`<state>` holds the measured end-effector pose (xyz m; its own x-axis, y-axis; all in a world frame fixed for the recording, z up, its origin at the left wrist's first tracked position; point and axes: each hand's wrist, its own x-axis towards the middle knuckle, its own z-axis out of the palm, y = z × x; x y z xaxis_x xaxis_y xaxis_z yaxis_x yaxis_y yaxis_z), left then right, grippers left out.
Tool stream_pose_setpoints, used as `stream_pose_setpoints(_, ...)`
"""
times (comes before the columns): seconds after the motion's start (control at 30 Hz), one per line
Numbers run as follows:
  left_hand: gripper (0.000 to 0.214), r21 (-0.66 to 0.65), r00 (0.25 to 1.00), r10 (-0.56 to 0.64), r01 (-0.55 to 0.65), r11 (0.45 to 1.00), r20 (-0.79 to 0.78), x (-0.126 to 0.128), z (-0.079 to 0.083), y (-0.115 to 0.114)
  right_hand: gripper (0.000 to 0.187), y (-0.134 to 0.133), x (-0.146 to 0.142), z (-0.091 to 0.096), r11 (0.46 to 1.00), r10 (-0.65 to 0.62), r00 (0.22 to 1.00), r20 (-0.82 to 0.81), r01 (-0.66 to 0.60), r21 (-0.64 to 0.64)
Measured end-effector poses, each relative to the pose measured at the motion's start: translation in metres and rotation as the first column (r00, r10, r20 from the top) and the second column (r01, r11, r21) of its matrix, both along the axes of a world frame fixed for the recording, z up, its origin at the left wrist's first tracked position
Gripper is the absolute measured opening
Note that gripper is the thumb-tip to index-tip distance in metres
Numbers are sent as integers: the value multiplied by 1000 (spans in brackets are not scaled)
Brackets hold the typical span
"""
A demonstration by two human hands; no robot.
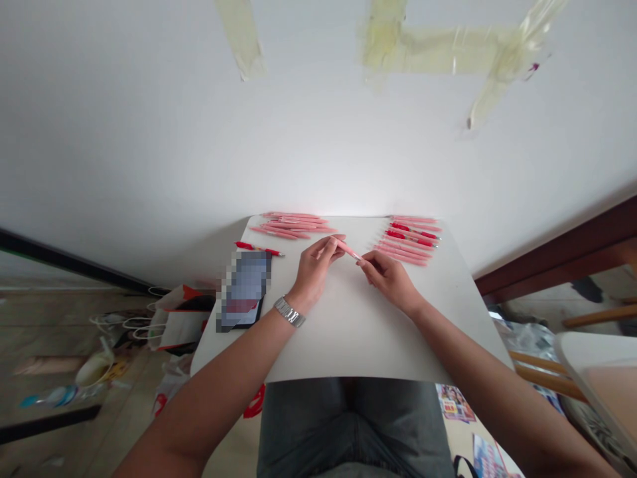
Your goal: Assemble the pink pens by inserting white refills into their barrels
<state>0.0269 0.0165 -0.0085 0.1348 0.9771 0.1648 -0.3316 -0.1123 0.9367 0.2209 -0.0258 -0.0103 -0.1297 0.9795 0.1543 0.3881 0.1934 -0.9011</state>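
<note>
A pink pen (347, 249) is held between my two hands above the middle of the white table (348, 332). My left hand (317, 264), with a metal watch (289, 311) at its wrist, is closed on the pen's upper-left end. The fingertips of my right hand (385, 275) pinch its lower-right end, near a silvery part. Behind my left hand lies a loose pile of pink pens (293, 224). Beyond my right hand, several pink pens (405, 252) lie in a row, with two red pens (413, 239) among them.
On the table's left lie a phone (243, 289), blurred out, and a red pen (259, 249). The wall (318, 146) with tape strips (448, 50) meets the far table edge. Bags (174, 318) stand on the floor at left; a chair (597, 372) is at right.
</note>
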Motion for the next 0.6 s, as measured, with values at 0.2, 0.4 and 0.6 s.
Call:
stream_pose_setpoints(0.2, 35, -17, 1000, 0, -1, 1000, -7, -1, 1, 0, 42, 0, 0, 2, 999, -16, 999, 42, 14, 29)
stream_pose_setpoints(0.4, 34, -36, 997, -22, 25, 999, 69, 0, 1, 0, 52, -3, -1, 9, 988, 65, 986, -152, -85, -131)
stream_pose_setpoints(0.6, 35, -29, 999, 1, 1, 1000, 48, 0, 0, 0, 52, -2, -1, 10, 988, 66, 986, -154, -86, -127)
